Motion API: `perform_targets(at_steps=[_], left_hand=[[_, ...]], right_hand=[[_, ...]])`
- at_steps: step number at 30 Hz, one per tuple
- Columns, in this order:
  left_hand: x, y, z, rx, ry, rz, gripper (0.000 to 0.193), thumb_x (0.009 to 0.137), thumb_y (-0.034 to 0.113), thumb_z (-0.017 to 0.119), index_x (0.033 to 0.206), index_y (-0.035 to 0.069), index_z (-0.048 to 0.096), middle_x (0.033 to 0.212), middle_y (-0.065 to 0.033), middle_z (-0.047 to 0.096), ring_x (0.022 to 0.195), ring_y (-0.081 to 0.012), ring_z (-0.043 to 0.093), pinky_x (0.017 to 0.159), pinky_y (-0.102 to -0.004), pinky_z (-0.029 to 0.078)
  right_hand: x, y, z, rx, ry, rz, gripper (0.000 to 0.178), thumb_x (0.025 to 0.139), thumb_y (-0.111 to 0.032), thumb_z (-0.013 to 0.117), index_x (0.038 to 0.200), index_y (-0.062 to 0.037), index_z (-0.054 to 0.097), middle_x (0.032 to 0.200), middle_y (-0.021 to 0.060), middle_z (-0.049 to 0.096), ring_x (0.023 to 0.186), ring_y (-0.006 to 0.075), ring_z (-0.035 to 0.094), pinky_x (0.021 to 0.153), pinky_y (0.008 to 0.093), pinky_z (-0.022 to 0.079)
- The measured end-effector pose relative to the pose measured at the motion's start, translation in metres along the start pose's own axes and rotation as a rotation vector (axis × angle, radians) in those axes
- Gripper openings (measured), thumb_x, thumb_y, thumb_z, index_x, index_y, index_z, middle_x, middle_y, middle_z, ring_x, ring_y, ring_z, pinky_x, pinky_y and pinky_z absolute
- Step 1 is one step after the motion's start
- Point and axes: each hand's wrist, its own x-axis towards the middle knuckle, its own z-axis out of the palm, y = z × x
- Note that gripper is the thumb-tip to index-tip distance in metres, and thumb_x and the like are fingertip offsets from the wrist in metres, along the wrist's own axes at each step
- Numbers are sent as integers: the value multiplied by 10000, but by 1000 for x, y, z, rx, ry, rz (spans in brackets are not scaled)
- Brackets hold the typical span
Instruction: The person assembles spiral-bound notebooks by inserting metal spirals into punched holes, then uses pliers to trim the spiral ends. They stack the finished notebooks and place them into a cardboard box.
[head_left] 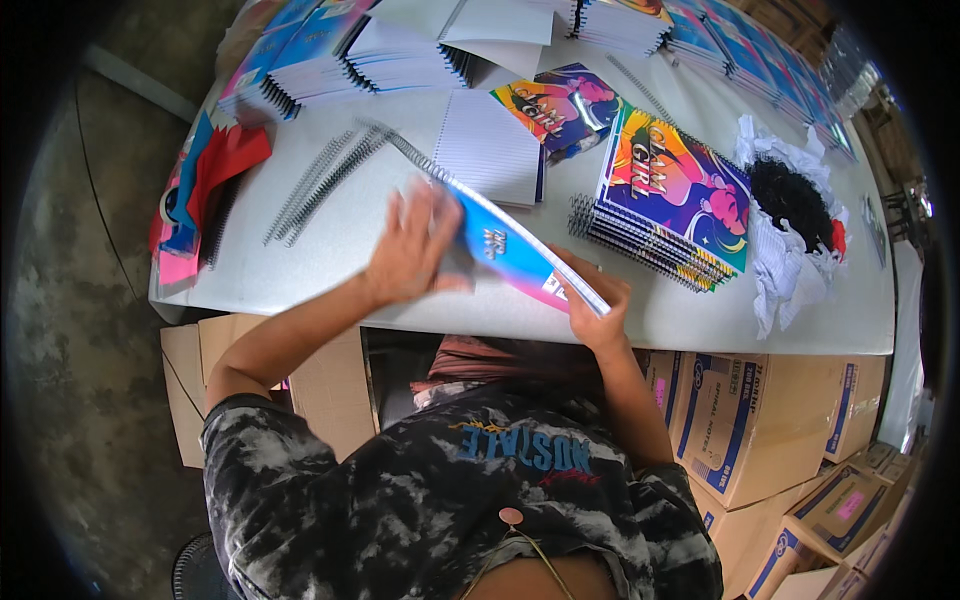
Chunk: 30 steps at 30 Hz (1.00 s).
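Note:
A blue and pink spiral notebook (505, 252) is tilted up on edge above the near side of the table. My right hand (600, 305) is closed around its lower right end. A wire coil (405, 150) runs along the spine and sticks out past the upper left end. Beside that end is my left hand (412, 248), blurred by motion, with its fingers stretched and apart. Loose wire coils (325, 185) lie on the white table (330, 275) to the left. A ruled pad of pages (487, 150) lies just beyond the notebook.
On the right stand stacked notebooks with colourful covers (675, 190), beside crumpled white paper (790, 270) and a black tangle (790, 200). A loose cover (560, 105) lies behind. More notebook stacks (320, 75) line the far side. Cardboard boxes (760, 420) stand below the table.

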Motion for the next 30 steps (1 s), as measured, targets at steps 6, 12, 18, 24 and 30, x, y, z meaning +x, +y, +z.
perform_targets(at_steps=[6, 12, 18, 24, 30], left_hand=[[9, -7, 3, 41, 242, -58, 1055, 731, 771, 361, 1347, -82, 282, 1404, -310, 243, 1346, -415, 144, 1041, -607, 61], [13, 6, -18, 185, 233, 485, 1147, 686, 790, 429, 1387, -74, 148, 1388, -307, 224, 1287, -466, 208, 1071, -516, 113], [-18, 7, 28, -231, 69, -103, 1207, 626, 839, 417, 1401, -50, 161, 1401, -369, 75, 1283, -547, 88, 1014, -645, 58], [13, 23, 9, -78, 312, 319, 1032, 702, 767, 457, 1358, -17, 322, 1394, -325, 185, 1304, -471, 167, 1032, -618, 56], [36, 25, -11, -29, 372, 400, 1000, 715, 751, 471, 1304, -49, 351, 1311, -342, 338, 1306, -493, 170, 1050, -584, 124]], right_hand=[[0, -7, 8, 44, -76, -225, 282, 832, -57, 548, 1077, 71, 603, 1029, 211, 640, 925, 304, 651, 777, 316, 518], [7, 0, 10, 28, -35, -234, 321, 848, -142, 545, 1081, 71, 601, 1039, 226, 630, 931, 326, 645, 796, 331, 516], [-5, -5, 13, 59, -24, -218, 333, 849, -174, 577, 1085, 59, 603, 1045, 219, 631, 936, 321, 644, 817, 349, 509], [-3, -12, 14, 39, -89, -254, 346, 758, -21, 641, 1100, 20, 610, 1044, 189, 638, 932, 287, 647, 800, 338, 515], [2, -3, 13, 25, 31, -215, 406, 738, -10, 663, 1139, -9, 596, 1058, 155, 640, 929, 263, 648, 783, 324, 517]])
